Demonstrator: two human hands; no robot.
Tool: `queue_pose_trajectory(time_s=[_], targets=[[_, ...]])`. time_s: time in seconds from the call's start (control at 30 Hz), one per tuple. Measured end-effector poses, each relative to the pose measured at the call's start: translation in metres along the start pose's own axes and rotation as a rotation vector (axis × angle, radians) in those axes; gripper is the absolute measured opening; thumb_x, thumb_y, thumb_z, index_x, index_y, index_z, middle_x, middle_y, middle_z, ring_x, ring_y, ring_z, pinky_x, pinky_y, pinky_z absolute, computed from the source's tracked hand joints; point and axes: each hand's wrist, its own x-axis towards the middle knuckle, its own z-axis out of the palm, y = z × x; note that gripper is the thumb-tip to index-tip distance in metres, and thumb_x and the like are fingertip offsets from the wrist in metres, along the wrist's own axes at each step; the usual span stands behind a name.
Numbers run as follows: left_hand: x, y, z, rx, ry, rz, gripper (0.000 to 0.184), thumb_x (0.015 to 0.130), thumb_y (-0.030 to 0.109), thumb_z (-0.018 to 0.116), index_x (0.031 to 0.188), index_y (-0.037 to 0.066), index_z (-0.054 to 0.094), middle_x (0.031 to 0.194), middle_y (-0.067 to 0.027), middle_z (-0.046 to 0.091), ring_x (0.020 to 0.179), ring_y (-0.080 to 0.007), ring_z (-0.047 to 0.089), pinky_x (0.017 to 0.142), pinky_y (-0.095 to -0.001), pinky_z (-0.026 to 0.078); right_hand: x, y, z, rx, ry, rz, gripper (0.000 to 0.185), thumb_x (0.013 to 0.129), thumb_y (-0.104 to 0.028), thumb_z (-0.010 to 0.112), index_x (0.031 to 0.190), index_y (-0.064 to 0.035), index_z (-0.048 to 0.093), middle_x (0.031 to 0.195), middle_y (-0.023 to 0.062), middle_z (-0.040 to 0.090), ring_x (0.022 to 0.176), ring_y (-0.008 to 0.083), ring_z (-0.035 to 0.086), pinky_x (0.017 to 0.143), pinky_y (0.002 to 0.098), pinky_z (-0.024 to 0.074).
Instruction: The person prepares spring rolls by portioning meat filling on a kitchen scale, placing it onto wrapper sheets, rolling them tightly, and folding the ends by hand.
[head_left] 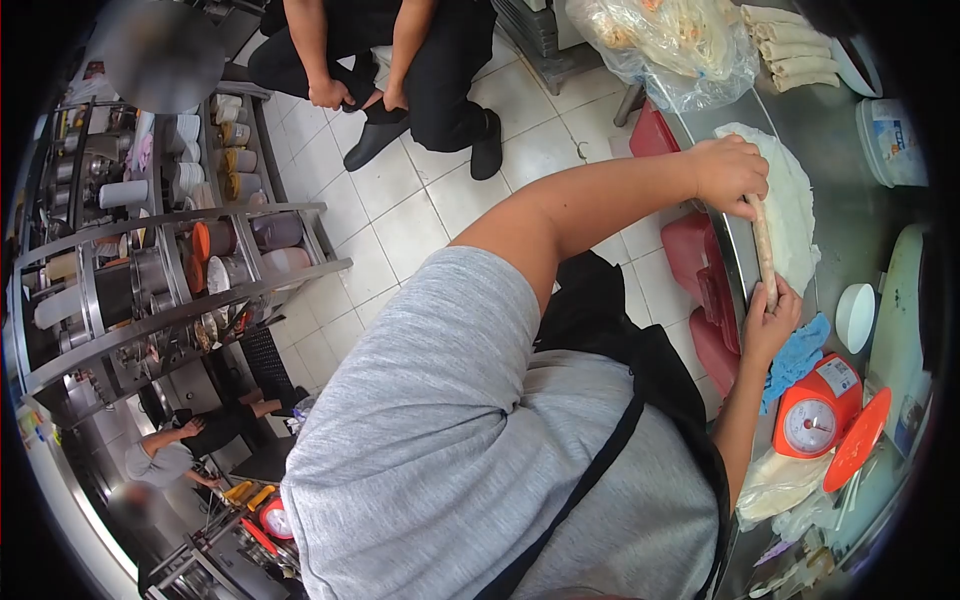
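A flat white sheet of dough (pixel 790 215) lies on the metal worktop (pixel 850 225) at the right. Along its near edge runs a thin, pale brown rolling pin (pixel 764 245), which looks dusted with flour. My left hand (pixel 730 178) closes over the far end of the pin, resting on the dough. At the other end, my right hand (pixel 772 318) has its fingers around the pin. A blue cloth (pixel 800 360) lies close by my right hand, with a white bowl (pixel 855 317) just beyond it.
A red-orange dial scale (pixel 815 415) stands to my right. Bagged food (pixel 675 45) and stacked white rolls (pixel 795 50) sit to my left. Red containers (pixel 690 255) are below the counter edge. A seated person (pixel 385 75) and steel shelving (pixel 170 230) are behind me.
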Motion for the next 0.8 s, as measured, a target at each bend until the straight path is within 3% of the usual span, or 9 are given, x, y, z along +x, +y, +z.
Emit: queue_pose_trajectory(time_s=[0.47,0.6,0.7,0.8], targets=[[0.002,0.001,-0.009,-0.079,-0.012,0.047,0.029,0.065,0.037,0.068,0.082,0.014,0.062,0.082,-0.0014,0.053,0.084,-0.0222,0.050,0.074,-0.0370,0.037,0.004,-0.005,-0.003,0.028,0.033,-0.014,0.026,0.072,-0.020,0.064,0.092,-0.0035,0.060,0.089,0.0142,0.057,0.086,0.0321,0.053,0.077,0.0402,0.0406],[0.005,0.004,-0.012,-0.134,0.027,0.049,0.028,0.062,0.035,0.069,0.080,0.014,0.062,0.081,-0.0048,0.052,0.085,-0.0232,0.049,0.074,-0.0383,0.036,0.025,-0.039,-0.014,-0.094,-0.043,0.159,0.031,0.067,-0.026,0.067,0.090,-0.0056,0.061,0.087,0.0128,0.057,0.083,0.0314,0.053,0.074,0.0403,0.0414],[0.013,0.019,-0.017,-0.083,0.005,0.015,0.026,0.064,0.027,0.069,0.086,0.013,0.062,0.086,-0.0032,0.052,0.086,-0.0238,0.049,0.077,-0.0377,0.035,0.047,-0.060,0.001,-0.043,-0.015,0.170,0.027,0.066,-0.022,0.068,0.087,-0.0067,0.062,0.086,0.0113,0.057,0.081,0.0300,0.053,0.072,0.0396,0.0417],[0.017,0.019,-0.006,-0.059,-0.146,0.105,0.022,0.066,0.024,0.068,0.086,0.014,0.062,0.085,-0.0021,0.052,0.086,-0.0236,0.049,0.078,-0.0370,0.035,0.050,-0.060,0.017,0.008,-0.011,0.215,0.025,0.065,-0.019,0.068,0.086,-0.0076,0.061,0.086,0.0102,0.057,0.081,0.0293,0.053,0.071,0.0393,0.0418]])
